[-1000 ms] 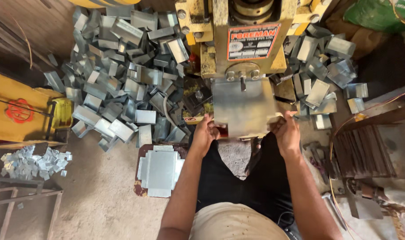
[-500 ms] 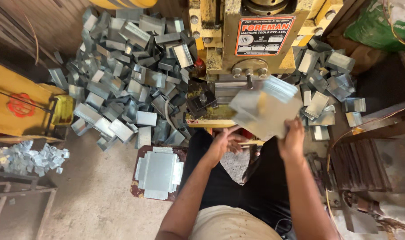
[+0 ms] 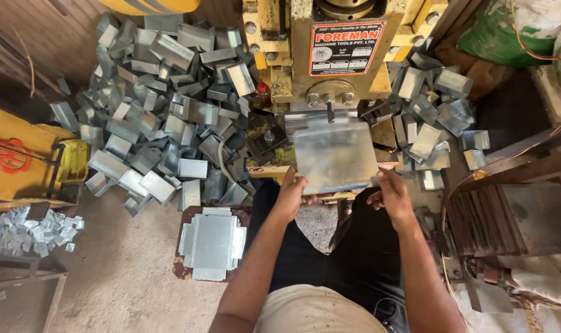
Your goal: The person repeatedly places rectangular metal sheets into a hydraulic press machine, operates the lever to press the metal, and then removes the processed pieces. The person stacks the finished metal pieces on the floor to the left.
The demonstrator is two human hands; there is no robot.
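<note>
Both hands grip one flat metal sheet (image 3: 334, 154) by its near edge: the left hand (image 3: 292, 196) closes its fingers on the near left corner, the right hand (image 3: 388, 196) pinches the near right corner. The sheet is dull grey, roughly square and smooth, and lies level under the yellow press machine (image 3: 329, 55). On the floor left of the person's knees sits a stack of notched flat blanks (image 3: 211, 242). Heaps of bent metal pieces (image 3: 163, 111) lie on either side of the machine.
</note>
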